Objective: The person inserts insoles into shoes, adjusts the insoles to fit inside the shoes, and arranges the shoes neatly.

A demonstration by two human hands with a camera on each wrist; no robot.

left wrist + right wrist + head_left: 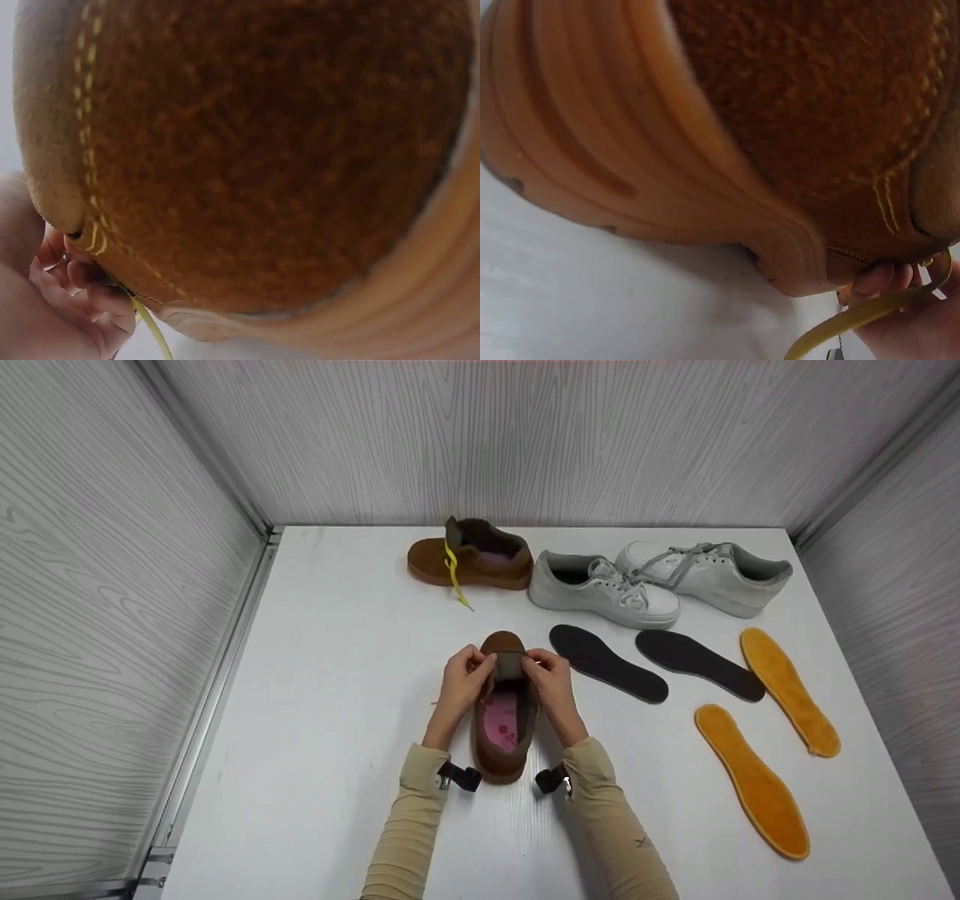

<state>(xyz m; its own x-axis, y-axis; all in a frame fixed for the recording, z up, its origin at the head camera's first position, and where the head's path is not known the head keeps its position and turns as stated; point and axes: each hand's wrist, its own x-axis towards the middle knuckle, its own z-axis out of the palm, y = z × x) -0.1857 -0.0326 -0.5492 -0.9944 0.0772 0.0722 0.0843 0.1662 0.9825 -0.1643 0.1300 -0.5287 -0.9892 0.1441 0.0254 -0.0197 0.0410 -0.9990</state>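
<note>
A brown suede shoe (pixel 501 763) sits on the table with its toe pointing away from me and a pink insole (pixel 501 720) showing inside. My left hand (pixel 463 688) pinches the left edge of its grey-green tongue (pixel 510 666), and my right hand (pixel 553 688) pinches the right edge. Between the two hands the tongue is spread over the toe end. In the left wrist view a yellow shoelace (pixel 154 328) hangs by the left fingers. The right wrist view has a loop of yellow lace (pixel 855 316) crossing in front of the right hand.
Behind stands the matching brown shoe (pixel 471 566) with a yellow lace. A pair of white sneakers (pixel 574 594) is to its right. On the right lie two dark insoles (pixel 607 664) and two orange fuzzy insoles (pixel 754 780). Panelled walls (pixel 480 442) enclose the table.
</note>
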